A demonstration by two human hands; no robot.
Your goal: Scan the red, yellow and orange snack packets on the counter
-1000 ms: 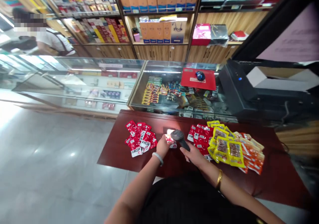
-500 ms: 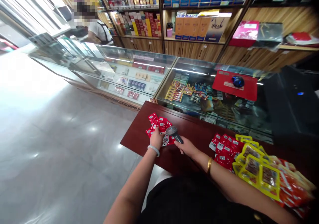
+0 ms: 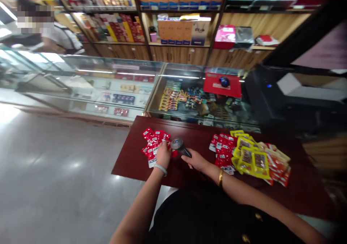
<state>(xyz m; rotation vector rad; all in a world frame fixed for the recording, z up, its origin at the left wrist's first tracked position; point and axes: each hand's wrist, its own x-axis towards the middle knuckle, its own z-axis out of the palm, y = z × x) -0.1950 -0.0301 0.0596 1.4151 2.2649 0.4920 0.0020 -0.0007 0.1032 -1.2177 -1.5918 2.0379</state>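
Observation:
My right hand [image 3: 195, 161] grips a dark handheld barcode scanner [image 3: 179, 146], its head pointing left over the dark red table [image 3: 130, 157]. My left hand [image 3: 163, 154] rests on the near edge of a pile of small red packets [image 3: 151, 142] at the table's left; the fingers lie on the packets and whether they pinch one is hidden. To the right lies a second heap of red packets [image 3: 223, 148], overlapped by yellow packets [image 3: 251, 155] and orange ones [image 3: 279, 166].
Glass display counters [image 3: 114, 88] stand behind the table, one carrying a red mat [image 3: 221, 86] with a dark mouse. A black machine [image 3: 271, 92] sits at the right. Stocked wooden shelves [image 3: 176, 30] line the back wall. Another person [image 3: 54, 38] is at far left. Grey tiled floor [image 3: 54, 171] lies left.
My left hand has carried a red packet from under the scanner over to the left pile. The scanner followed it left. The scanner's light, lit one second ago, is off.

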